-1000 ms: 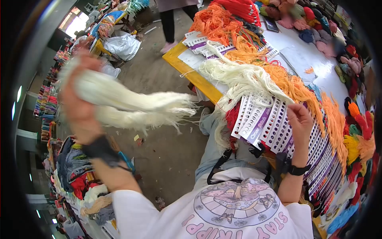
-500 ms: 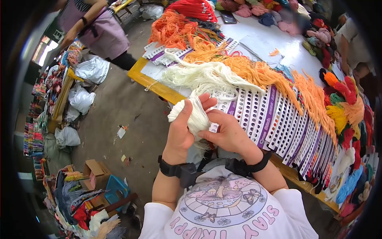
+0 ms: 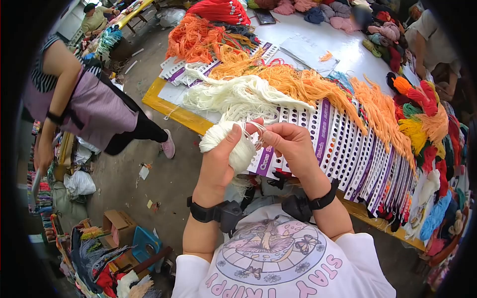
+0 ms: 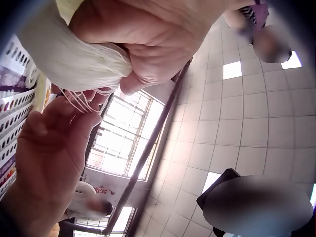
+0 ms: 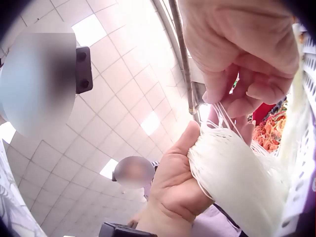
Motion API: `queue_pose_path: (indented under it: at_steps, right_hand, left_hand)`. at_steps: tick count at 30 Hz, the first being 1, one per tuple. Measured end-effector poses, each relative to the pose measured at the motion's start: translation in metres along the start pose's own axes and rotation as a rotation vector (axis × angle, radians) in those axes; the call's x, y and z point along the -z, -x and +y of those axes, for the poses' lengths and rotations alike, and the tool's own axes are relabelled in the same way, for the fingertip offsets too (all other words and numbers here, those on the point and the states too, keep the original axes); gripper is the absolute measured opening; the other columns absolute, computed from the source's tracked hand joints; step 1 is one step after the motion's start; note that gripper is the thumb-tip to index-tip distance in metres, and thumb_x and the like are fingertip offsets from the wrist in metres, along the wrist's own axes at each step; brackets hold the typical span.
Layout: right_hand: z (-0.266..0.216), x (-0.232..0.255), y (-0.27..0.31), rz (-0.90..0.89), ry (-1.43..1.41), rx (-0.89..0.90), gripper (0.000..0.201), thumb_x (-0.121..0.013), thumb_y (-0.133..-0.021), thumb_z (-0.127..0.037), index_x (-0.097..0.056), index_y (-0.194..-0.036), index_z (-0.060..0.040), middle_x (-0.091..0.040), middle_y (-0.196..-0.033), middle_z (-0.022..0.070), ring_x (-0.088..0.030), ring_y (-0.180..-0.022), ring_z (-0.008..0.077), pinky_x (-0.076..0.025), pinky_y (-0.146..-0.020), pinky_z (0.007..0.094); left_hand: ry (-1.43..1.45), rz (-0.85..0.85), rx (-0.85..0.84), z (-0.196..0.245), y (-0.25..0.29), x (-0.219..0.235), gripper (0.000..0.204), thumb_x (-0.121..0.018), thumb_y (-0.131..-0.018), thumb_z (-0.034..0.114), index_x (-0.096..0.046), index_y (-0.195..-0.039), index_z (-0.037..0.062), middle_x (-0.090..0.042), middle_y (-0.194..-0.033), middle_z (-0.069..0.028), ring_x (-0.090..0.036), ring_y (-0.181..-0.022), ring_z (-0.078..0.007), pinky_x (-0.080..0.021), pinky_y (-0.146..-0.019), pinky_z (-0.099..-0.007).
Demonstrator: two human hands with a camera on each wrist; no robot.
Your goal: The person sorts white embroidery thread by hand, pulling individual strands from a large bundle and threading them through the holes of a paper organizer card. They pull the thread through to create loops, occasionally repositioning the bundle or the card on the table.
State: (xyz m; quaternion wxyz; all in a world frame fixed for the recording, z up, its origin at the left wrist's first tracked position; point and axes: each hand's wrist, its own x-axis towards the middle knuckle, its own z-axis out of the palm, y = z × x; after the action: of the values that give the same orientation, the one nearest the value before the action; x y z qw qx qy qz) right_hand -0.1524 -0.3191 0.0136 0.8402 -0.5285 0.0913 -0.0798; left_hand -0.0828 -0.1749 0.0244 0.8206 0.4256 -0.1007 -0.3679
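Note:
My left hand (image 3: 217, 164) grips a thick bundle of cream thread (image 3: 240, 155), its thumb laid over the top. To its right, my right hand (image 3: 294, 146) pinches a few loose strands drawn from the bundle's end. In the left wrist view those strands stretch from the bundle (image 4: 74, 59) to the fingertips of the right hand (image 4: 54, 153). The right wrist view has the bundle (image 5: 237, 173) hanging from the left hand (image 5: 173, 192), with the right hand (image 5: 242, 54) above it. More cream thread (image 3: 233, 97) lies on the table just beyond both hands.
Punched white and purple cards (image 3: 343, 149) line the table's near side under orange thread (image 3: 298, 84). The table's yellow edge (image 3: 171, 108) runs along the left. A person in a purple apron (image 3: 107, 111) stands at the left; a phone (image 3: 265, 17) lies at the back.
The left hand has swung the cream thread in from the far left to in front of the body. The right hand has come to it and pulled strands out. The person in the apron has moved nearer.

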Motion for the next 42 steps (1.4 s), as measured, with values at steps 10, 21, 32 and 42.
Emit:
queue_pose_path:
  at_steps: [10, 21, 32, 42]
  right_hand:
    - [0.012, -0.004, -0.005, 0.038, 0.167, 0.057, 0.015, -0.061, -0.081, -0.013, -0.064, -0.083, 0.0020, -0.063, -0.077, 0.0041, -0.054, -0.067, 0.0074, -0.044, -0.061, 0.0212]
    - [0.006, 0.000, -0.003, 0.011, 0.170, 0.156, 0.008, -0.061, -0.078, -0.007, -0.064, -0.083, -0.0007, -0.063, -0.088, 0.0060, -0.056, -0.079, 0.0081, -0.046, -0.066, 0.0223]
    - [0.000, 0.003, 0.000, 0.002, -0.195, -0.210, 0.017, -0.061, -0.081, -0.014, -0.061, -0.091, -0.0012, -0.059, -0.077, -0.0003, -0.049, -0.063, 0.0041, -0.037, -0.053, 0.0168]
    - [0.004, 0.004, 0.002, 0.079, 0.036, -0.131, 0.013, -0.063, -0.079, -0.013, -0.062, -0.083, -0.0006, -0.057, -0.071, -0.0014, -0.047, -0.063, 0.0030, -0.038, -0.056, 0.0169]
  left_hand:
    - [0.165, -0.011, 0.044, -0.005, -0.006, 0.001, 0.046, -0.041, -0.092, 0.030, -0.037, -0.120, -0.0062, -0.048, -0.118, -0.0196, -0.050, -0.108, -0.0259, -0.042, -0.091, -0.0360]
    - [-0.107, 0.023, -0.010, -0.003, -0.004, 0.004, 0.036, -0.048, -0.089, 0.023, -0.047, -0.114, -0.0034, -0.053, -0.113, -0.0152, -0.053, -0.103, -0.0218, -0.044, -0.086, -0.0330]
    - [-0.028, 0.052, -0.013, -0.009, -0.006, -0.006, 0.049, -0.039, -0.092, 0.036, -0.044, -0.117, -0.0054, -0.050, -0.118, -0.0174, -0.051, -0.107, -0.0225, -0.042, -0.088, -0.0346]
    - [-0.024, 0.016, -0.004, -0.009, -0.004, -0.009, 0.047, -0.040, -0.092, 0.032, -0.039, -0.121, -0.0059, -0.048, -0.120, -0.0177, -0.050, -0.108, -0.0236, -0.041, -0.090, -0.0348]
